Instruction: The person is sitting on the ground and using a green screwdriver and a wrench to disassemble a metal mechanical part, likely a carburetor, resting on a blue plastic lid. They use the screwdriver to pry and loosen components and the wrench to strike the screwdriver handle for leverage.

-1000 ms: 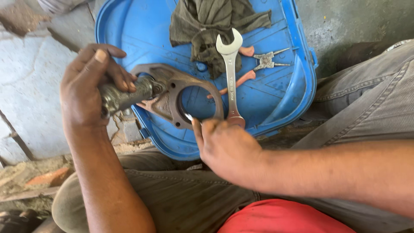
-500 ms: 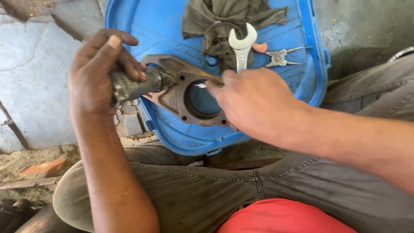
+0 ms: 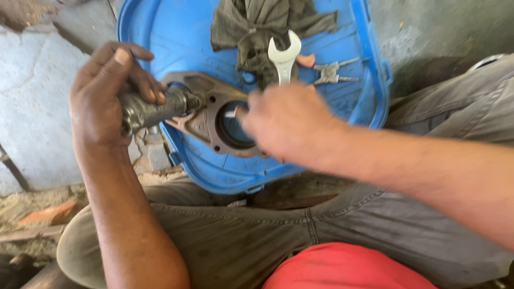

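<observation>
The blue plastic lid (image 3: 160, 32) serves as the landmark; it lies on the ground in front of the seated person's knees and acts as a tray for tools.

Just off its left edge, the left hand (image 3: 104, 96) has its fingers wrapped tight around a grimy metal cylinder (image 3: 155, 109), holding it level so that its end meets the brown metal flange plate (image 3: 206, 115). That grip seems to steady the whole assembly above the lid's lower-left part, probably so that anything dropped lands on the plastic rather than in the dirt.

Over the lid's middle, the right hand (image 3: 286, 126) covers the right side of the plate's round opening. It is motion-blurred; the fingers look curled together, but whether they pinch anything cannot be told.

Toward the lid's far side lie a dark rag (image 3: 257, 24), a silver open-ended spanner (image 3: 282, 59) lying partly on the rag, and a small pair of pliers (image 3: 332, 72), all within easy reach. The lid's raised rim hems them in. Open blue surface remains at the lid's upper left and lower right; rough stone lies beyond its left edge.
</observation>
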